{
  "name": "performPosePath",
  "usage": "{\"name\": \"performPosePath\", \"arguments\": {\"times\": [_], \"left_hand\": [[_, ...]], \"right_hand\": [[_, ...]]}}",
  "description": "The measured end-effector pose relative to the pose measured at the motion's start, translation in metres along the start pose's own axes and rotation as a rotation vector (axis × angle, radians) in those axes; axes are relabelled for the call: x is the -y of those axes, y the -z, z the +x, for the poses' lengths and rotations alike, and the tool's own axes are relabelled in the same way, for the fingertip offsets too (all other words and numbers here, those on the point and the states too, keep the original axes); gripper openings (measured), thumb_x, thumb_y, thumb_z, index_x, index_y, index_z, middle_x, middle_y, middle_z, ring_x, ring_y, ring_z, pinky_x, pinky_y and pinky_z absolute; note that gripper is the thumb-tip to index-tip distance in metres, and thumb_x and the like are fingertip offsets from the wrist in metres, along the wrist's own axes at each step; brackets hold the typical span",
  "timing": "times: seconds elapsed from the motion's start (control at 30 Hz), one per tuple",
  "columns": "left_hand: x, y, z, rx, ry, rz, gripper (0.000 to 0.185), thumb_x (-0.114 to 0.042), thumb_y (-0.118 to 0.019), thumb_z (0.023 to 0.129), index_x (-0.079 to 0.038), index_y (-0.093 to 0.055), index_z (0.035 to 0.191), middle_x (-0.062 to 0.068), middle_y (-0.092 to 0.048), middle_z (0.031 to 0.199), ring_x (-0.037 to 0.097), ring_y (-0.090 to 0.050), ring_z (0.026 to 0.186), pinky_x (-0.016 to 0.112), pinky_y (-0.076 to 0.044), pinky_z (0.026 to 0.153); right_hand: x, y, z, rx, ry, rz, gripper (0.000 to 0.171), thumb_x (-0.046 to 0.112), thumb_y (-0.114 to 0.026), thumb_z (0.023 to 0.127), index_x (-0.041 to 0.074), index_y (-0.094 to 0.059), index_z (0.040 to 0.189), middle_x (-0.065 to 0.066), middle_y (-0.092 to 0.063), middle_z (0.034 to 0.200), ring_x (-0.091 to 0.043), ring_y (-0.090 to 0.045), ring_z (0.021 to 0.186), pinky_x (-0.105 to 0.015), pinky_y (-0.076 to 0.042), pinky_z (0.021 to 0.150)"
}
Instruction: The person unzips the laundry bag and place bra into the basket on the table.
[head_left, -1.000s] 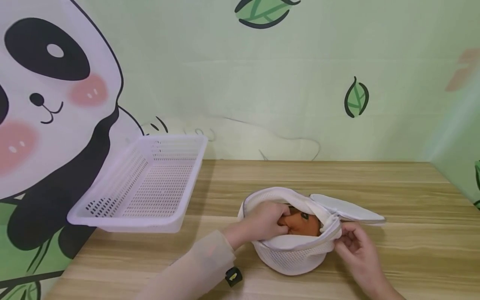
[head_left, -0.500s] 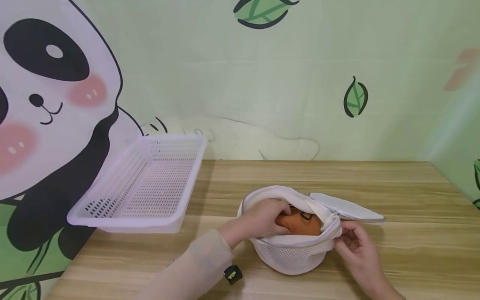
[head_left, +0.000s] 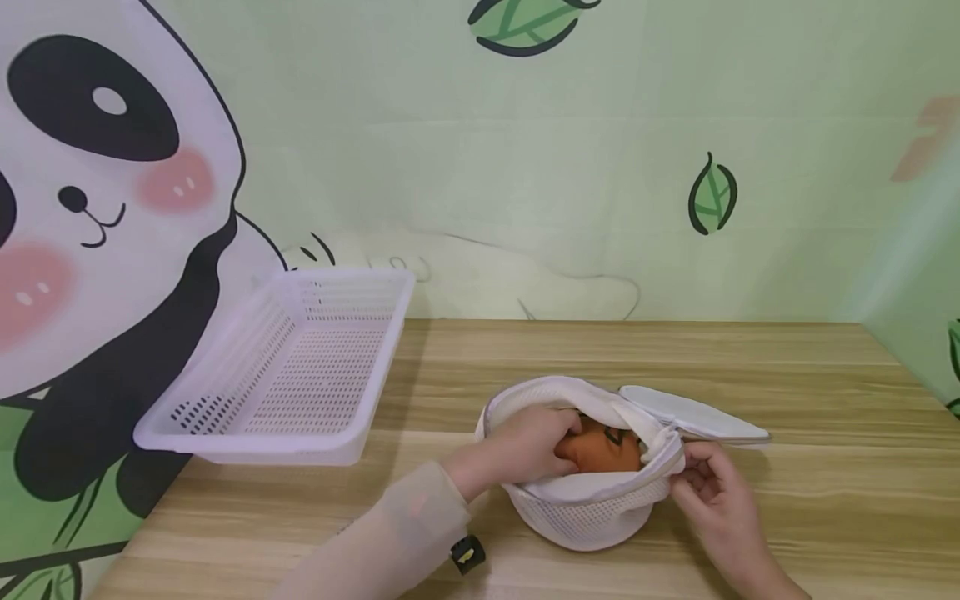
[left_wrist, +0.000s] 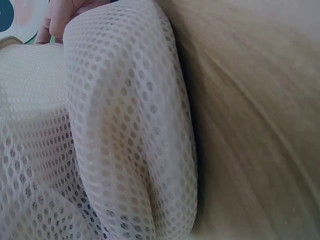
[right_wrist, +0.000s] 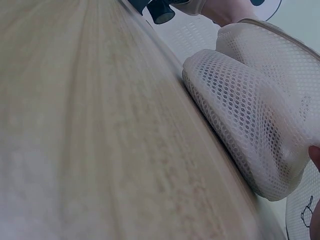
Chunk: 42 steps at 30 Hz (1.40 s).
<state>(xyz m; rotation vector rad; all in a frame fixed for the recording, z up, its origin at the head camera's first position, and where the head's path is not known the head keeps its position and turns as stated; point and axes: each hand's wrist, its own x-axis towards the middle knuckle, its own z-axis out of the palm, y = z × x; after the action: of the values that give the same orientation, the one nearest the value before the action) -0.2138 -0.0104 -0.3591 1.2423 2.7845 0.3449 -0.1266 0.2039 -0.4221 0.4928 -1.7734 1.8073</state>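
soft, light mesh bag [head_left: 592, 500] on the worktop [head_left: 787, 500]: left hand [head_left: 525, 446] curled round the orange item [head_left: 603, 450] inside, right hand [head_left: 712, 492] pinching the rim, likely best held there.

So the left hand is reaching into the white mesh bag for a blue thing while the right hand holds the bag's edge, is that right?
Not quite: the thing inside the white mesh bag is orange, not blue, as the head view shows. The rest holds: the left hand reaches into the bag, and the right hand holds its edge.
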Motion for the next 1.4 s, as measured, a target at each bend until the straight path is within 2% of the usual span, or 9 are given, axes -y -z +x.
{"name": "performPosePath", "arguments": {"times": [0.27, 0.5, 0.7, 0.8, 1.0, 1.2, 1.27, 1.4], "left_hand": [[-0.001, -0.002, -0.002, -0.045, -0.031, -0.026, 0.025, -0.022, -0.072, 0.084, -0.009, -0.064, 0.104, -0.001, -0.071, 0.096, 0.009, -0.064, 0.086, 0.017, -0.049, 0.078], [-0.006, 0.001, -0.008, -0.093, -0.02, -0.075, 0.027, -0.019, -0.071, 0.084, -0.006, -0.064, 0.107, 0.003, -0.071, 0.098, 0.011, -0.064, 0.09, 0.018, -0.05, 0.08], [-0.01, 0.005, -0.012, -0.148, -0.044, -0.057, 0.025, -0.017, -0.071, 0.084, -0.006, -0.064, 0.105, 0.003, -0.071, 0.099, 0.013, -0.065, 0.09, 0.019, -0.051, 0.082], [-0.012, 0.008, -0.015, -0.178, -0.068, -0.048, 0.022, -0.017, -0.07, 0.084, -0.006, -0.063, 0.102, 0.002, -0.07, 0.094, 0.011, -0.063, 0.084, 0.018, -0.05, 0.077], [-0.014, 0.014, -0.02, -0.265, -0.118, -0.026, 0.018, -0.014, -0.071, 0.082, -0.007, -0.061, 0.095, 0.0, -0.066, 0.085, 0.01, -0.057, 0.074, 0.017, -0.047, 0.068], [-0.016, 0.023, -0.025, -0.349, -0.094, -0.047, 0.023, -0.015, -0.072, 0.081, -0.007, -0.062, 0.1, 0.002, -0.069, 0.092, 0.014, -0.061, 0.084, 0.024, -0.05, 0.076], [-0.016, 0.026, -0.027, -0.4, -0.11, -0.053, 0.023, -0.014, -0.073, 0.08, -0.007, -0.062, 0.099, 0.002, -0.068, 0.092, 0.014, -0.062, 0.086, 0.026, -0.051, 0.079], [-0.015, 0.03, -0.029, -0.526, -0.148, -0.057, 0.024, -0.01, -0.075, 0.075, -0.007, -0.061, 0.094, 0.002, -0.066, 0.087, 0.013, -0.061, 0.081, 0.026, -0.051, 0.075]], "right_hand": [[0.001, 0.001, 0.0, -0.018, -0.016, -0.035, 0.057, -0.033, -0.044, 0.07, 0.014, -0.059, 0.098, 0.011, -0.061, 0.09, 0.004, -0.059, 0.083, -0.009, -0.048, 0.074], [0.001, 0.001, -0.001, -0.024, -0.015, -0.043, 0.057, -0.033, -0.045, 0.071, 0.015, -0.059, 0.098, 0.011, -0.061, 0.09, 0.005, -0.059, 0.082, -0.008, -0.048, 0.072], [0.001, 0.001, 0.0, -0.04, -0.026, -0.048, 0.057, -0.032, -0.044, 0.071, 0.016, -0.06, 0.097, 0.011, -0.061, 0.089, 0.005, -0.059, 0.081, -0.008, -0.048, 0.072], [0.002, 0.0, 0.0, -0.048, -0.031, -0.043, 0.058, -0.032, -0.042, 0.07, 0.016, -0.06, 0.097, 0.011, -0.062, 0.089, 0.004, -0.059, 0.082, -0.008, -0.048, 0.072], [0.001, 0.001, 0.001, -0.058, -0.034, -0.004, 0.057, -0.032, -0.042, 0.07, 0.015, -0.06, 0.098, 0.01, -0.062, 0.09, 0.003, -0.059, 0.082, -0.008, -0.048, 0.072], [0.0, 0.002, 0.002, -0.049, -0.021, 0.021, 0.06, -0.033, -0.042, 0.07, 0.016, -0.06, 0.1, 0.01, -0.063, 0.092, 0.003, -0.06, 0.083, -0.008, -0.048, 0.073], [0.0, 0.002, 0.002, -0.051, -0.016, 0.022, 0.06, -0.033, -0.043, 0.07, 0.016, -0.061, 0.1, 0.01, -0.063, 0.092, 0.003, -0.06, 0.083, -0.008, -0.048, 0.073], [0.0, 0.002, 0.002, -0.053, -0.01, 0.014, 0.059, -0.033, -0.045, 0.071, 0.016, -0.061, 0.101, 0.011, -0.063, 0.093, 0.003, -0.06, 0.083, -0.007, -0.048, 0.073]]}}
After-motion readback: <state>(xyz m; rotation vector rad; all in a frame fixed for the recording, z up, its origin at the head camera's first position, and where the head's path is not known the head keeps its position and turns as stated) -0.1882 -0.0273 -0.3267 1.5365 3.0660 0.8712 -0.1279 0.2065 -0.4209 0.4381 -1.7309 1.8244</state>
